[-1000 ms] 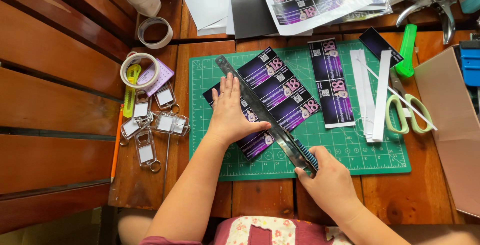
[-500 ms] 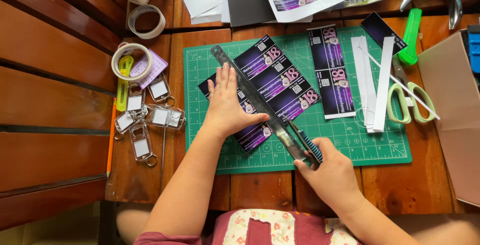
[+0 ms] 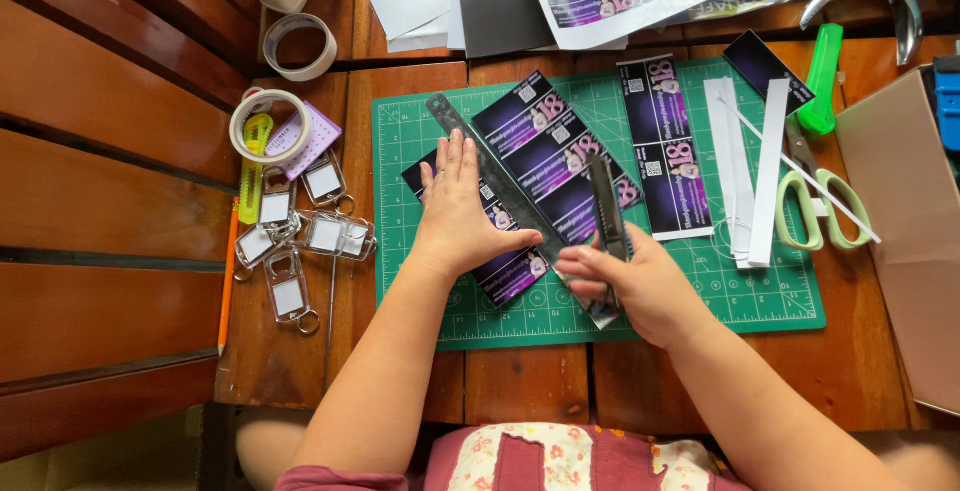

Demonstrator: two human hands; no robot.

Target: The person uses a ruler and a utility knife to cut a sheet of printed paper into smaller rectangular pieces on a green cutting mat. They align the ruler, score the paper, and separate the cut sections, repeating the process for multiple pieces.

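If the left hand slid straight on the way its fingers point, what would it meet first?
The left hand lies flat with fingers pointing up the green cutting mat. Just ahead lies bare mat, then the top end of the metal ruler, probably the first obstacle; height is hard to judge.

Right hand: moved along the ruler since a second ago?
Yes. The right hand with the dark cutter now sits farther up the metal ruler, away from its near end by the green cutting mat's front edge.

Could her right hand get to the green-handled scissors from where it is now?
Probably yes. The right hand holds a utility knife near the ruler; the scissors lie uncovered to its right on the mat, though the knife occupies its grip.
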